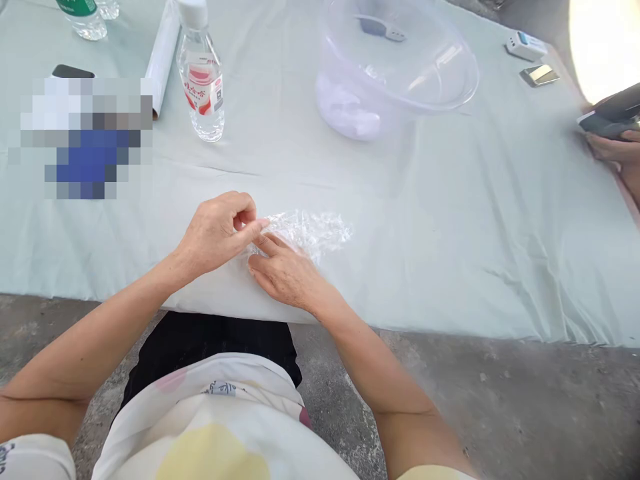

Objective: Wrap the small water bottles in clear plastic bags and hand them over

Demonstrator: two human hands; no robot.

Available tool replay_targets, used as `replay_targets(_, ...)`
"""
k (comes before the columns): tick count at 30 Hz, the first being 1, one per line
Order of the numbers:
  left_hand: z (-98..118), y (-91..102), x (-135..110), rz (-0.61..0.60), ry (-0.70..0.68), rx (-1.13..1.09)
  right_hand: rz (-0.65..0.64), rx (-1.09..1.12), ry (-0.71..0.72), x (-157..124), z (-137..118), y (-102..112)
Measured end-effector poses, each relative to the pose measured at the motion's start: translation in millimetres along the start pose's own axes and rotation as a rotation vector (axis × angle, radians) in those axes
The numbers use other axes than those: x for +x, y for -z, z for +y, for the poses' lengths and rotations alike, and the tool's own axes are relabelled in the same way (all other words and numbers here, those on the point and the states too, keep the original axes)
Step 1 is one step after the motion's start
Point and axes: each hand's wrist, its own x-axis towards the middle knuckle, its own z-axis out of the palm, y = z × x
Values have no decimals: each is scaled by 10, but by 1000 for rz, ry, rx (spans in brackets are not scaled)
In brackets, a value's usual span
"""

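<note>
Left hand [217,230]: fingers curled, thumb stretched out to the left end of the crumpled film, right by the other hand's fingertips. Can't tell if it's actually pinching anything.
Right hand [287,270]: palm down, fingers bent and touching the same film. Can't tell if they're closed on it either.
Clear film [325,230]: scrunched up, lying near the middle of the tabletop's [475,267] near edge, with its loose end pointing right.
Red-label bottle [203,93]: upright, white cap, farther from the near edge and left of the hands.
White roll [164,57]: just left of that bottle, brown core showing at the end.
Pixelated patch [90,150]: left part of the tabletop, blue and white blocks, no clue what's under it.
Green-label bottle [87,20]: toward the far left corner.
See-through tub [430,87]: near the far edge, something pale in the bottom.
Right edge: 1 other person's hand [615,150] on a dark object [615,113].
</note>
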Motion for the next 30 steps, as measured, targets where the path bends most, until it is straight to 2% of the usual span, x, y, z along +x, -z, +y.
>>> replay_targets(3,-44,10,-24,129,63,-57,-15,70,11,6,29,19)
replay_targets(4,-70,25,-34,113,69,-54,-17,80,15,5,41,17)
replay_targets(8,-196,74,-79,-92,66,12,3,88,39,-1,84,-25)
replay_targets(14,-279,26,-124,-186,184,-73,42,177,63,10,125,-45)
replay_targets(18,-217,-120,-123,-125,253,-92,15,248,45,26,135,-15)
replay_targets(23,-179,-244,-44,-55,277,53,5,298,33,17,173,-15)
replay_targets(25,-190,-214,-20,-29,278,98,52,351,36,-16,211,-44)
replay_targets(27,-211,-141,-20,28,294,108,153,431,0,-66,257,-93)
replay_targets(30,-265,-4,-57,104,364,61,363,535,-202,-133,316,-175)
